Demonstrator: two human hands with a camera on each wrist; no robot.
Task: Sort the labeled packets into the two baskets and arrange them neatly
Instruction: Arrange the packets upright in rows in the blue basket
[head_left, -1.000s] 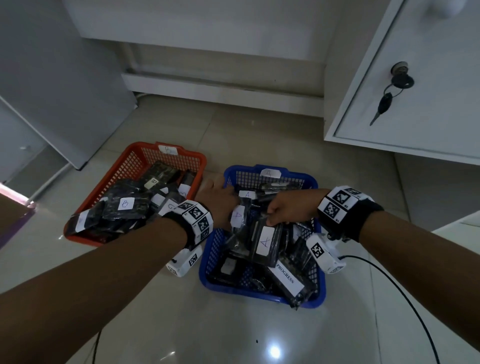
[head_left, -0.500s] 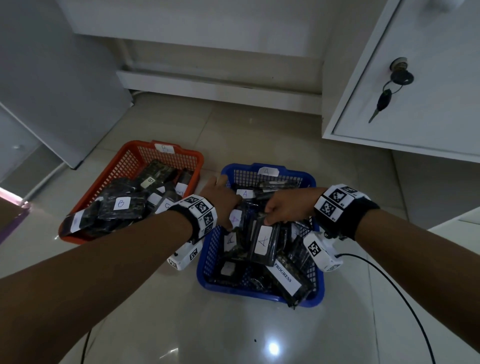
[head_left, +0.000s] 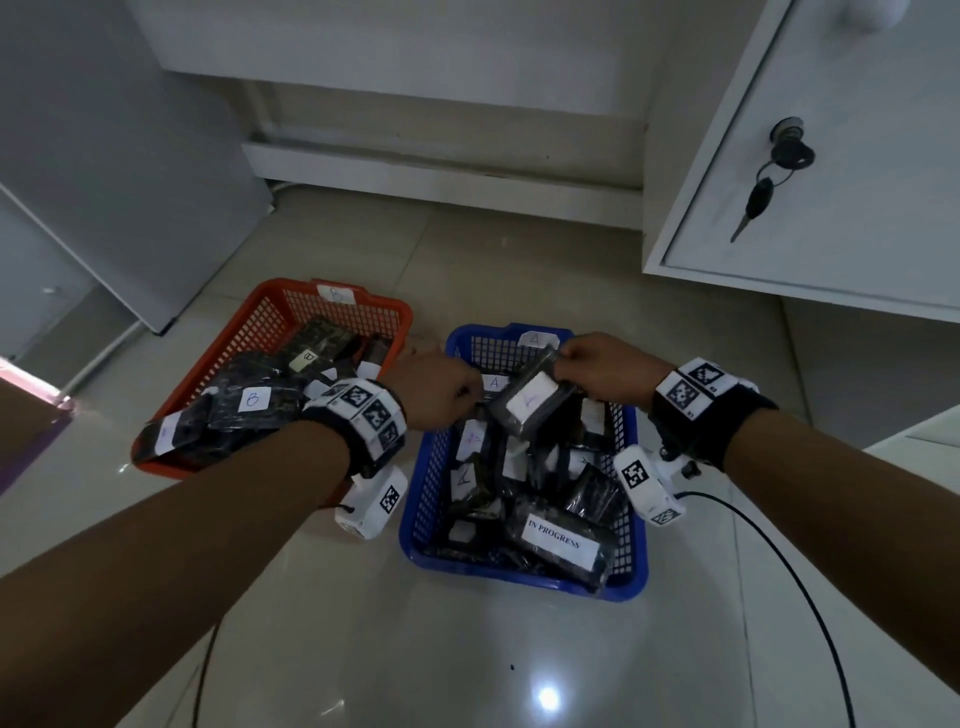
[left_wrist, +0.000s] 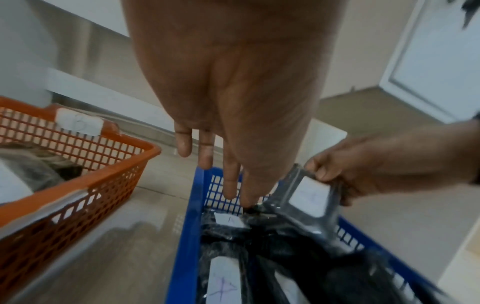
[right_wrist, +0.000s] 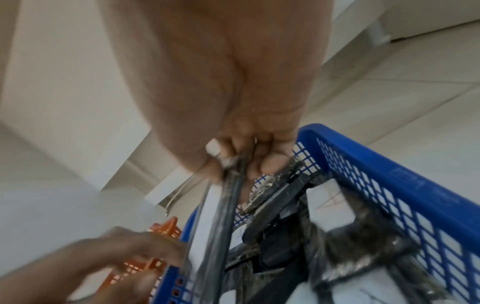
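Note:
A blue basket (head_left: 426, 493) (left_wrist: 192, 226) (right_wrist: 376, 156) tagged A holds several dark packets with A labels, one marked IN PROGRESS (head_left: 558, 538). Left of it an orange basket (head_left: 260, 322) (left_wrist: 78, 181) tagged B holds dark packets with B labels (head_left: 254, 400). My right hand (head_left: 597, 369) (left_wrist: 363, 170) (right_wrist: 246, 160) pinches the top edge of one labeled packet (head_left: 535, 410) (left_wrist: 306, 197) (right_wrist: 231, 205), raised and tilted over the blue basket's far end. My left hand (head_left: 441, 389) (left_wrist: 230, 181) hangs at the far left corner, fingers straight down, tips touching a packet inside.
A white cabinet door with a key in its lock (head_left: 779, 171) stands at the right. A black cable (head_left: 779, 545) trails over the glossy tiled floor right of the blue basket. A grey panel (head_left: 130, 156) leans at the left, a white plinth behind.
My right hand has pulled the labeled packet up out of the pile and toward the basket's far end. My left hand stayed at the far left corner.

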